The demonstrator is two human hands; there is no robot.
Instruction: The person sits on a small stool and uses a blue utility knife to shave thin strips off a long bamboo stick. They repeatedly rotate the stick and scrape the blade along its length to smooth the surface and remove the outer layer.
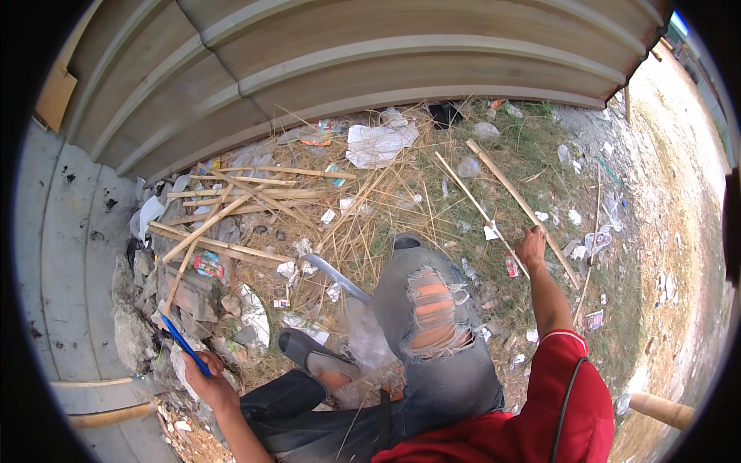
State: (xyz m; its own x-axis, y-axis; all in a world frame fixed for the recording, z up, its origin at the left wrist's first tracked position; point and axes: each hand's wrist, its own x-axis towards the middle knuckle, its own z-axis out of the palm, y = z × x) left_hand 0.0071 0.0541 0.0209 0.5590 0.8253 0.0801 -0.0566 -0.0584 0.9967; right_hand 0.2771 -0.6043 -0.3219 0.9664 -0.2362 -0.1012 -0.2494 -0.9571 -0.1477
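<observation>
In the lower left, my left hand (pixel 214 382) is closed round a slim, pen-like blue tool (pixel 184 343), its tip pointing up and away toward the rubble. My right hand (pixel 530 247) reaches out to the right, its fingers closed at the edge of a wide bamboo strip (pixel 505 185) on the dry grass. A thinner pale bamboo stick (pixel 467 191) lies just left of that hand. Between my knee and the rubble rests a flat grey metal blade (pixel 337 276); its near end is hidden by my knee.
Several bamboo strips (pixel 262 195) lie in a crossed pile at the left, beside broken rubble (pixel 135 324). A corrugated metal sheet (pixel 324 65) bounds the far side. Paper and plastic litter is scattered about, including a crumpled white sheet (pixel 378 145). A bamboo pole (pixel 661 410) lies at the lower right.
</observation>
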